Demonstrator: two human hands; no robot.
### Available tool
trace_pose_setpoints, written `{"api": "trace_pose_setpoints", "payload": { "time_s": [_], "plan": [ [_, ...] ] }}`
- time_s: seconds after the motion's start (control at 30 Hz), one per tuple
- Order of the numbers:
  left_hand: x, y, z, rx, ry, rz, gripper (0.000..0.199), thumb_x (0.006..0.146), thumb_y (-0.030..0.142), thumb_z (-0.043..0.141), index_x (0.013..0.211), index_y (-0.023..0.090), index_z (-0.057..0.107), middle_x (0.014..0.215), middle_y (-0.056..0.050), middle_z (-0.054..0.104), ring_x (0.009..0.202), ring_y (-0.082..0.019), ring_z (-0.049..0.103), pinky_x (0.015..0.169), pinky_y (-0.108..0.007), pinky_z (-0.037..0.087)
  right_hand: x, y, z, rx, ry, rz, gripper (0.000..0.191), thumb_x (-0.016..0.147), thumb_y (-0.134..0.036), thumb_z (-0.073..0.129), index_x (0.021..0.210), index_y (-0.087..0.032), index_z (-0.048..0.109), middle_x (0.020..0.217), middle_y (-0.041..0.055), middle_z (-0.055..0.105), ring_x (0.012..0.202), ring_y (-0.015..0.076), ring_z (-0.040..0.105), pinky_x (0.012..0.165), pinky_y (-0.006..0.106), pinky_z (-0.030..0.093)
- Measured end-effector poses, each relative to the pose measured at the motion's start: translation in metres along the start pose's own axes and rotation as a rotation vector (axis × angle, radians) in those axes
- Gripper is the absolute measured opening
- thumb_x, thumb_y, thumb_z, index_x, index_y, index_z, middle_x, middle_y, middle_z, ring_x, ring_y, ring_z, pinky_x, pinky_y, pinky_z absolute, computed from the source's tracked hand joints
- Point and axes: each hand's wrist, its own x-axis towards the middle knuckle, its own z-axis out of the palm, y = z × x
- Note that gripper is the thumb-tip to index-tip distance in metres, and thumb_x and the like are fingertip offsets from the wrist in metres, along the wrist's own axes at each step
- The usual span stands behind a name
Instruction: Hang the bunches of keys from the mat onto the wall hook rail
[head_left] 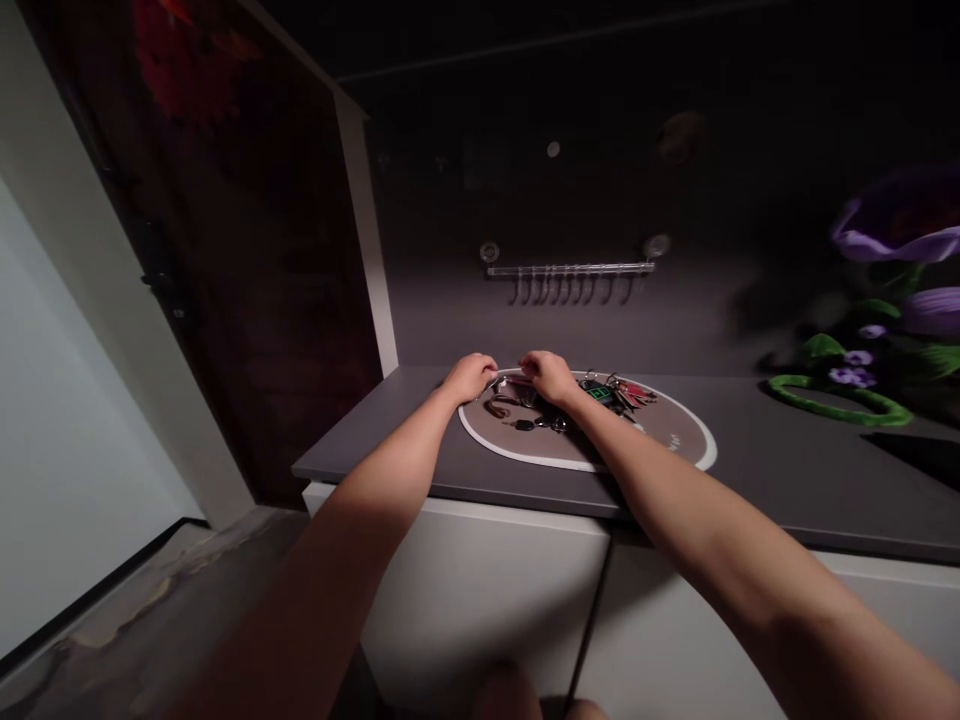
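In the head view, both bare forearms reached forward over the front edge of a dark grey countertop [750,480] that sat on a white cabinet [487,580]. A flat round tray, grey with a white rim [679,440], lay on the countertop near its left end, closer to the front edge than to the back wall.

The left hand [470,376] rested at the far left rim of the tray, fingers curled down and pressed together on something small and metallic at the rim; exactly what it pinched was too dim and small to tell. The right hand [550,376] sat just beside it, toward the back middle of the tray, its fingers likewise curled downward onto the pile there, and whether it actually gripped anything could not be told.

A heap of keys and key fobs [611,393], with green and red tags among dark metal pieces, lay on the back part of the tray, touching the right hand's fingers and spreading to its right. More dark keys [536,424] lay on the tray below the two hands.

On the dark wall behind, a clear hook rail [570,270] hung above the tray. At the right end of the countertop stood purple artificial flowers with a green looped stem [836,400], well apart from the tray. A dark wooden door [247,300] stood to the left of the cabinet.
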Motion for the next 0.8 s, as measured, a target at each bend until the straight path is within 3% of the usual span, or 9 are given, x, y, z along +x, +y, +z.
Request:
{"api": "trace_pose_setpoints", "payload": {
  "time_s": [0.27, 0.8],
  "plan": [
    [0.004, 0.0, 0.007, 0.027, -0.076, 0.049, 0.02, 0.078, 0.02, 0.05, 0.088, 0.019, 0.068, 0.09, -0.007, 0.061, 0.087, -0.017, 0.053, 0.084, -0.027, 0.039, 0.002, -0.003, 0.006, -0.005, -0.087, 0.042, 0.021, 0.078, -0.015, 0.053, 0.093, -0.015, 0.067, 0.096, 0.01, 0.067, 0.089, 0.018, 0.06, 0.077, 0.023, 0.039],
    [0.005, 0.01, 0.002, 0.113, -0.1, 0.121, 0.013, 0.074, 0.023, 0.055, 0.069, 0.017, 0.067, 0.076, -0.006, 0.061, 0.074, -0.017, 0.052, 0.072, -0.024, 0.038, 0.002, -0.007, 0.008, -0.036, -0.138, 0.04, 0.019, 0.077, -0.021, 0.055, 0.089, -0.016, 0.069, 0.092, 0.009, 0.068, 0.084, 0.0174, 0.06, 0.071, 0.022, 0.039]
  ]
}}
